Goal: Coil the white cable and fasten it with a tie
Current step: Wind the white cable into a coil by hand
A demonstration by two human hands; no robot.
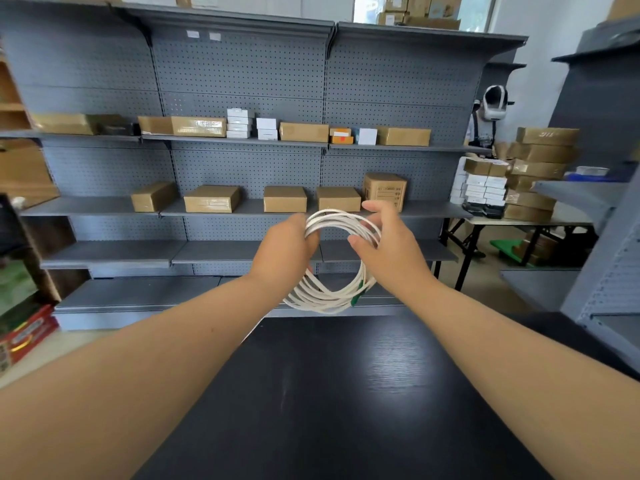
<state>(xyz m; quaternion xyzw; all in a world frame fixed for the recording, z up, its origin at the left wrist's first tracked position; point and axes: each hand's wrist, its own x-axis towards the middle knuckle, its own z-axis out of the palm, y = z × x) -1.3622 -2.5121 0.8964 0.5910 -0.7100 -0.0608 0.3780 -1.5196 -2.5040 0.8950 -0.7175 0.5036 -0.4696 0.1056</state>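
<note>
The white cable (325, 296) is wound into a round coil of several loops, held up in the air beyond the far edge of the black table (346, 393). My left hand (284, 251) grips the coil's left side. My right hand (388, 247) holds its right side, fingers curled over the upper loops. A green connector (356, 298) shows at the coil's lower right, just under my right wrist. No tie is visible.
Grey pegboard shelving (242, 161) stands behind, with several cardboard boxes (212, 198) and white boxes on its shelves. To the right, a folding table (526, 221) carries stacked boxes; a person stands beyond it. Red packages (27, 334) lie at the left.
</note>
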